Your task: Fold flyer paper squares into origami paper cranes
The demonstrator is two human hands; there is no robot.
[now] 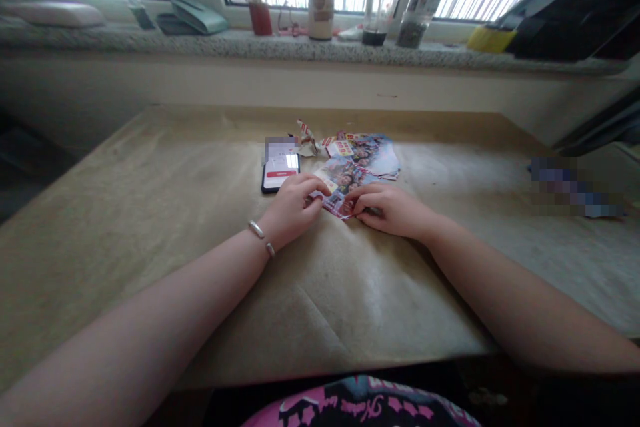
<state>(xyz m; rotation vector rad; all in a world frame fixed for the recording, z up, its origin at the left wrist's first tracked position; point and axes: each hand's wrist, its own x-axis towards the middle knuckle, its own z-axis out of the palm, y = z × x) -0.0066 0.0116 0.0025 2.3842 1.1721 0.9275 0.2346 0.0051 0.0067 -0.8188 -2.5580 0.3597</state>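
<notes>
Phone (280,178), screen lit, lies flat on a brownish table covering (175,213) and is my landmark. Just right of the phone, reaching nearer to me, is a colourful printed sheet (345,177); more paper (383,153) lies farther right of the phone, and a crumpled scrap (309,142) sits just beside its far right side. My left hand (295,207), by the phone's near right corner, curls its fingers at the sheet's near left edge; my right hand (389,209), farther right, bends its fingers at the near corner. Whether either truly pinches, I cannot tell. I judge the step as steadying the sheet two-handed; the next move calls for light, even fingertip pressure
</notes>
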